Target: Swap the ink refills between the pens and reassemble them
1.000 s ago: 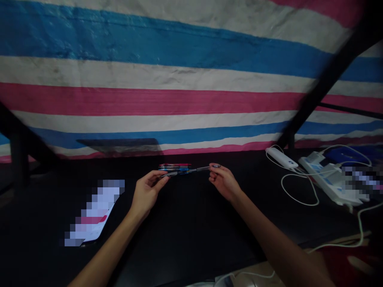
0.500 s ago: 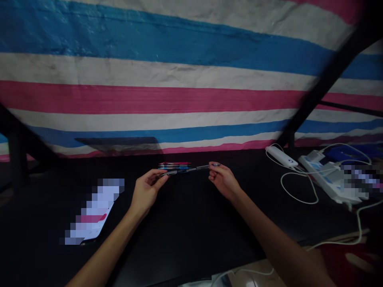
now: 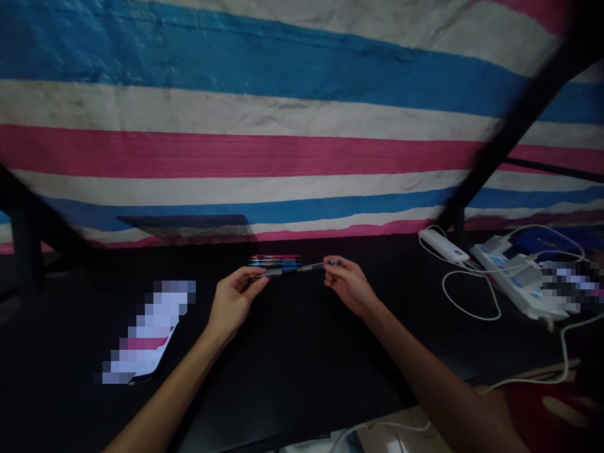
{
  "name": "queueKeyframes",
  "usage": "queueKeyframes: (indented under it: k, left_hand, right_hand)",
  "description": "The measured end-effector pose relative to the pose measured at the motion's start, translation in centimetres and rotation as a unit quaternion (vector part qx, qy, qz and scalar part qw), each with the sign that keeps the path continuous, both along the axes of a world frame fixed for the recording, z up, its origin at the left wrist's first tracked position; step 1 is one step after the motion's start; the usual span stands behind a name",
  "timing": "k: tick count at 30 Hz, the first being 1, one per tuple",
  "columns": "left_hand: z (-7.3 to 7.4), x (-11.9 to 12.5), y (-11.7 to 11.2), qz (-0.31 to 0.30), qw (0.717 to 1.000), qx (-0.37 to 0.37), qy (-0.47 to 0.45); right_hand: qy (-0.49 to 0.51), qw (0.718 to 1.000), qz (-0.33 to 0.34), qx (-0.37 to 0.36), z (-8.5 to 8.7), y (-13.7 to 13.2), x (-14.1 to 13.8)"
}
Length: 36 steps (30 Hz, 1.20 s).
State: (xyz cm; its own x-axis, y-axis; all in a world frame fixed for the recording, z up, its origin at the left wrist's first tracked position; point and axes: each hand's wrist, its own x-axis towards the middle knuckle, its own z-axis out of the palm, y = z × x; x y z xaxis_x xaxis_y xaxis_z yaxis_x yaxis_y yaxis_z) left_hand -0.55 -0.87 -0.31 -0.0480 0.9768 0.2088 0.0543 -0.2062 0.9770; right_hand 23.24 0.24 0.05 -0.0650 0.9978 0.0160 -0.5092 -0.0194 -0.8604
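Observation:
My left hand (image 3: 232,299) pinches a grey pen barrel (image 3: 272,273) between thumb and fingertips. In the fingers of my right hand (image 3: 352,283) is a thin pale rod, like a pen refill (image 3: 309,267), pointing left toward the barrel. A dark end piece (image 3: 335,262) sticks out past the right fingertips. The two parts lie nearly in line, low over the black table; whether they touch I cannot tell. Just behind them several pens (image 3: 275,258), red and blue among them, lie side by side.
To the left lies a phone (image 3: 150,336) with a lit, blurred screen. On the right are a white power bank (image 3: 443,245), a power strip (image 3: 521,283) with plugs, looping white cables (image 3: 472,318) and a second lit screen (image 3: 573,286). A striped sheet (image 3: 283,154) hangs behind the table.
My right hand has moved slightly left with the refill, toward the barrel. My left hand has stayed almost in place, still on the barrel.

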Motion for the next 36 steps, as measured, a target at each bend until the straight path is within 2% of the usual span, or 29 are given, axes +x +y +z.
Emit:
queueKeyframes:
  k: [5, 10, 16, 18, 22, 25, 32, 36]
  left_hand:
    - [0.2, 0.5, -0.4, -0.023, 1.0, -0.01, 0.017]
    - [0.1, 0.5, -0.4, -0.024, 0.999, 0.001, 0.042]
    - [0.4, 0.5, -0.6, -0.031, 0.998, 0.009, 0.056]
    - [0.5, 0.6, -0.6, -0.021, 0.998, 0.012, 0.051]
    - [0.5, 0.4, -0.5, -0.016, 0.999, 0.011, 0.025]
    - [0.4, 0.3, -0.4, -0.025, 1.0, 0.007, 0.015]
    - [0.4, 0.5, -0.5, -0.014, 0.999, 0.013, 0.031]
    - [0.6, 0.5, -0.6, -0.019, 1.0, 0.011, 0.022]
  right_hand:
    - [-0.07, 0.997, 0.022, 0.036, -0.5, -0.3, -0.6]
    - [-0.175, 0.983, 0.016, 0.059, -0.5, -0.5, -0.8]
    - [-0.293, 0.956, 0.003, 0.015, -0.2, -0.8, -0.9]
    - [-0.284, 0.958, 0.003, 0.023, 0.0, -0.8, -0.8]
    - [-0.193, 0.975, 0.023, 0.105, 0.6, -0.8, -0.2]
    - [-0.186, 0.973, 0.034, 0.135, 0.8, -0.9, -0.1]
    - [-0.225, 0.971, 0.012, 0.077, 0.7, -1.0, -0.6]
    - [-0.233, 0.965, 0.04, 0.114, 0.9, -1.2, -0.4]
